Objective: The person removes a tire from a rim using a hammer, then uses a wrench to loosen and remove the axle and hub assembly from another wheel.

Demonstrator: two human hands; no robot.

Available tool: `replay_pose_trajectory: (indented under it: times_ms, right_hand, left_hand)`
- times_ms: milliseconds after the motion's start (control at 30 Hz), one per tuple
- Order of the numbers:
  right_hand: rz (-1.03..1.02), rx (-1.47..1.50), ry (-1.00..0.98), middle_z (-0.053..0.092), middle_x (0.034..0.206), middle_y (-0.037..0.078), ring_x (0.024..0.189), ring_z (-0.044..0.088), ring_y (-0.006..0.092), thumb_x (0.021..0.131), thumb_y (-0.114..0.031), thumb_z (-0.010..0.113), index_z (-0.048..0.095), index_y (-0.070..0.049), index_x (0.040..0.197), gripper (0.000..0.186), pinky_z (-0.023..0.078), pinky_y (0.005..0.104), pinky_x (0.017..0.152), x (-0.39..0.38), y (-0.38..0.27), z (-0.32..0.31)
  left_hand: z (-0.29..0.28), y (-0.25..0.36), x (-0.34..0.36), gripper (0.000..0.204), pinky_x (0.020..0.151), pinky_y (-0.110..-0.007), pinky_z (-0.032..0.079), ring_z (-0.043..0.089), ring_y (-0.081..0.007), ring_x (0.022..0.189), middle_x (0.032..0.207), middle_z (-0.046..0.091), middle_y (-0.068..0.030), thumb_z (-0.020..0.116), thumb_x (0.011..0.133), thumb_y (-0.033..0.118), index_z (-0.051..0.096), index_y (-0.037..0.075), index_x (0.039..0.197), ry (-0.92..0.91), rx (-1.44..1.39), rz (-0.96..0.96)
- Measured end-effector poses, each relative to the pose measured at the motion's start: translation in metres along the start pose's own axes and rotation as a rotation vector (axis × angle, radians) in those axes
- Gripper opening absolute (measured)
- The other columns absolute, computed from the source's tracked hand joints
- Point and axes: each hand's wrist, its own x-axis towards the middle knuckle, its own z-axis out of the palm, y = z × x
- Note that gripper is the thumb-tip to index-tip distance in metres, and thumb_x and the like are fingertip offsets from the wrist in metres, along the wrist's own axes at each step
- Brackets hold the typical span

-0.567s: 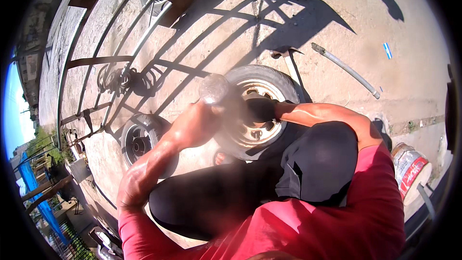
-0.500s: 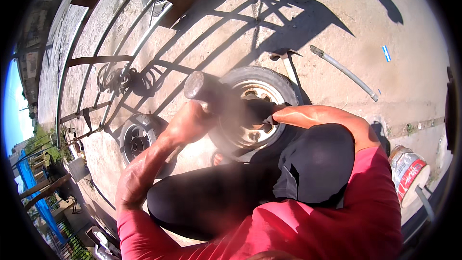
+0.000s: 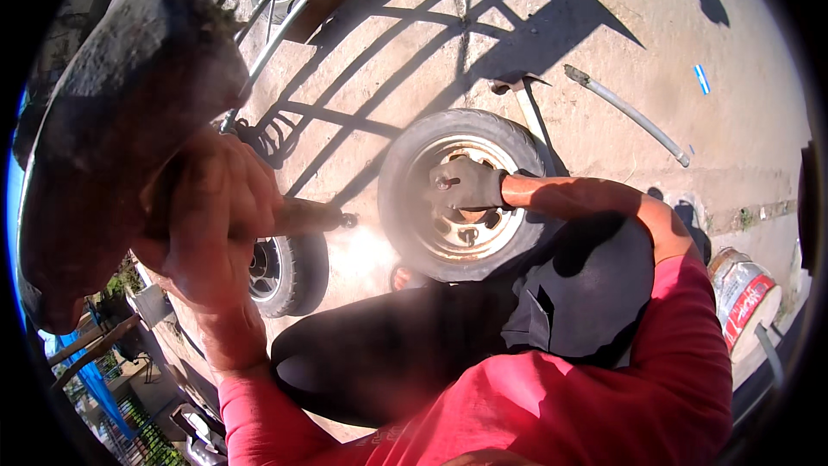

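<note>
My left hand (image 3: 211, 203) is raised close to the camera, closed round the handle (image 3: 306, 216) of a heavy hammer whose large, dark head (image 3: 129, 103) fills the upper left. My gloved right hand (image 3: 466, 181) is over the centre of a worn tyre (image 3: 405, 155) on a cream, rusty steel rim (image 3: 483, 237), its fingers closed round a small dark metal piece, possibly the end of a tool, that is partly hidden. The tyre lies flat on the concrete in front of my bent legs (image 3: 578, 293). A haze blurs the middle of the view.
Another wheel (image 3: 280, 293) lies left; a metal frame (image 3: 293, 9) with a further wheel behind stands upper left. A second hammer (image 3: 526, 108) and a grey bar (image 3: 625, 112) lie beyond the tyre. A rusty bucket (image 3: 737, 293) with a pipe is at right, a blue tarp (image 3: 95, 380) far lower left.
My left hand has swung the hammer up, back and leftward from over the tyre to close before the camera. My right hand remains at the rim's centre, now more fully visible.
</note>
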Motion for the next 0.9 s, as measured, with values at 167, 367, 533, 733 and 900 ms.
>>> replay_pose_trajectory:
  times_ms: [167, 367, 533, 733, 900]
  right_hand:
    - [-0.078, -0.049, 0.049, 0.061, 0.096, 0.008, 0.091, 0.063, 0.0203, 0.094, -0.031, 0.068, 0.065, -0.009, 0.101, 0.023, 0.050, 0.0340, 0.080, 0.004, 0.008, -0.003]
    - [-0.037, 0.066, 0.074, 0.061, 0.084, 0.007, 0.082, 0.062, 0.0171, 0.093, -0.032, 0.071, 0.063, -0.007, 0.094, 0.027, 0.049, 0.0327, 0.073, -0.008, 0.001, 0.000]
    - [-0.069, 0.160, 0.120, 0.060, 0.074, 0.006, 0.074, 0.062, 0.0145, 0.092, -0.034, 0.074, 0.062, -0.005, 0.087, 0.031, 0.048, 0.0316, 0.068, -0.001, 0.002, 0.010]
    - [-0.030, 0.128, -0.013, 0.067, 0.087, 0.007, 0.085, 0.067, 0.0171, 0.096, -0.034, 0.068, 0.068, -0.006, 0.098, 0.028, 0.051, 0.0347, 0.075, -0.002, -0.010, 0.001]
    - [-0.027, 0.114, 0.051, 0.070, 0.088, 0.008, 0.087, 0.068, 0.0171, 0.096, -0.034, 0.068, 0.069, -0.005, 0.102, 0.030, 0.052, 0.0346, 0.078, -0.007, -0.003, -0.008]
  left_hand:
    - [0.023, -0.103, -0.025, 0.023, 0.051, -0.029, 0.045, 0.056, -0.0135, 0.051, 0.064, 0.060, -0.0055, 0.070, 0.090, 0.013, 0.063, 0.001, 0.107, -0.332, 0.267, -0.928]
    - [-0.021, -0.023, 0.014, 0.012, 0.045, -0.026, 0.041, 0.050, -0.0097, 0.047, 0.060, 0.056, -0.0025, 0.069, 0.092, 0.011, 0.062, 0.001, 0.094, 0.120, 0.414, -0.556]
    - [-0.037, 0.025, 0.018, 0.028, 0.047, -0.026, 0.042, 0.047, -0.0096, 0.047, 0.067, 0.050, -0.0021, 0.054, 0.101, 0.011, 0.060, -0.008, 0.121, 0.117, 0.080, -0.038]
    - [0.011, -0.108, -0.045, 0.028, 0.054, -0.030, 0.051, 0.060, -0.0160, 0.056, 0.076, 0.062, -0.0067, 0.068, 0.091, 0.015, 0.067, -0.001, 0.113, -0.377, 0.767, -0.426]
    - [0.005, -0.098, -0.024, 0.016, 0.042, -0.028, 0.041, 0.050, -0.0120, 0.042, 0.059, 0.056, -0.0029, 0.067, 0.089, 0.011, 0.059, 0.003, 0.101, 0.124, 0.156, -0.793]
